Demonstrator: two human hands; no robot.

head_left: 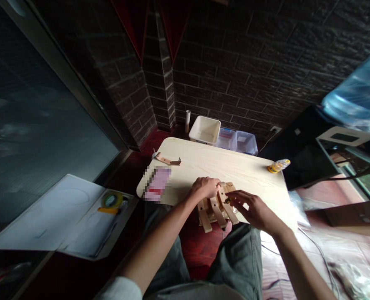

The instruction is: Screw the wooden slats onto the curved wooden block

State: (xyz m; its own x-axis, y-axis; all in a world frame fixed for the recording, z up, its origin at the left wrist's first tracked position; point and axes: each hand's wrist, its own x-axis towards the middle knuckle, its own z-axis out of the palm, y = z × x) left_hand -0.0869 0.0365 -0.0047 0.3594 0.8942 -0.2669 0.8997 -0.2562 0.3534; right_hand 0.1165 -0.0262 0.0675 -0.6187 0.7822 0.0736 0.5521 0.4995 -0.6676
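Note:
At the near edge of the light wooden table (200, 157) lies a wooden assembly (216, 210) of several curved slats with dark holes, partly jutting over the edge. My left hand (206, 187) is closed on the far end of one slat. My right hand (250, 206) is at the right side of the assembly, its thumb and fingers pinched around a small dark-and-yellowish thing (227, 201) at a slat; its kind cannot be made out. A separate curved wooden piece (168, 161) with upright metal bolts lies at the table's far left.
A pinkish blurred rectangle (157, 183) lies at the table's left. A yellow-based clear bottle (278, 166) lies at the right edge. Beyond the table are a cream bin (205, 129) and clear bins (246, 142). Green tape (112, 200) rests on a white surface at left.

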